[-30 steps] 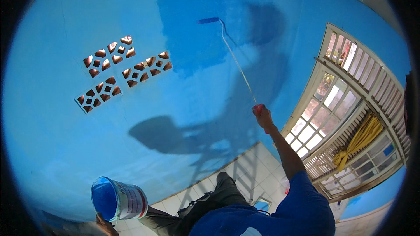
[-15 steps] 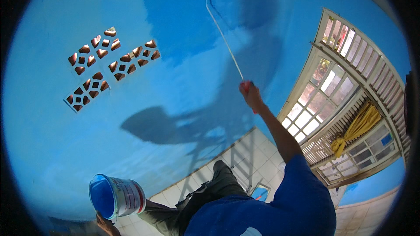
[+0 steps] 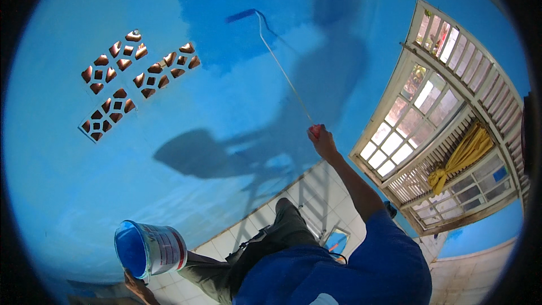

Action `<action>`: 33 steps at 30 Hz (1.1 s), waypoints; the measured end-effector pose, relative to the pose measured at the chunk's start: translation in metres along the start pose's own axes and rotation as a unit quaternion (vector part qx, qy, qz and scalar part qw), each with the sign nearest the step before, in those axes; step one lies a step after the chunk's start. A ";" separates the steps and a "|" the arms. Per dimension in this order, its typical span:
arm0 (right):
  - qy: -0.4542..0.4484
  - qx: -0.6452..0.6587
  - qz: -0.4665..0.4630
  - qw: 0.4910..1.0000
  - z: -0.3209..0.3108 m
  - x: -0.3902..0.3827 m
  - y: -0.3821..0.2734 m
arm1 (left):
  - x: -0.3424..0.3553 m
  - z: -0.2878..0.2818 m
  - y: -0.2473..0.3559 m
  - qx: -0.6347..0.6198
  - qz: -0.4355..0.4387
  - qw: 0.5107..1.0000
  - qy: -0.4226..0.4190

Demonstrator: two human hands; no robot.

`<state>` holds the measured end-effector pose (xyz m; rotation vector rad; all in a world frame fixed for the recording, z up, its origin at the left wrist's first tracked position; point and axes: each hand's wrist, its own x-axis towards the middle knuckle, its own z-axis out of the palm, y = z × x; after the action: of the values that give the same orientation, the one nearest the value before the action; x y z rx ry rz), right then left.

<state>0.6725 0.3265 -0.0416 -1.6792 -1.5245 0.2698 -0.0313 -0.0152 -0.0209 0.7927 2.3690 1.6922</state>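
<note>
My right hand [image 3: 323, 141] is raised high and grips the red handle of a long-handled paint roller [image 3: 241, 15]. The thin metal rod runs up and left to the blue roller sleeve, which lies against the blue wall [image 3: 237, 96] at the lower edge of a darker, freshly painted patch [image 3: 226, 0]. My left hand [image 3: 135, 285] at the lower left holds a paint bucket [image 3: 148, 248], white outside with a red band and full of blue paint. My legs in dark trousers show at the bottom.
Three patterned ventilation blocks [image 3: 132, 76] pierce the wall at left. A white barred window [image 3: 446, 135] with a yellow cloth [image 3: 460, 161] hanging on it stands at right. White floor tiles [image 3: 322, 192] lie far below. My shadow falls across the wall.
The roller went up the wall into the dark patch, then came back down to its lower edge. My right hand dropped slightly. The bucket stayed in my left hand.
</note>
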 end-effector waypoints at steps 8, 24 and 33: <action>-0.051 -0.057 0.037 0.996 0.038 -0.060 0.082 | -0.021 0.019 0.047 -0.019 -0.004 1.000 -0.001; -0.079 -0.042 0.109 0.990 0.036 -0.092 0.063 | -0.001 0.021 0.037 0.078 0.004 0.997 -0.024; 0.008 0.056 0.063 0.996 0.024 -0.072 0.058 | 0.021 -0.001 -0.013 0.061 0.070 0.996 -0.014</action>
<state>0.6810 0.2765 -0.1226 -1.6864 -1.3689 0.4009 -0.0539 -0.0089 -0.0279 1.0169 2.4710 1.5843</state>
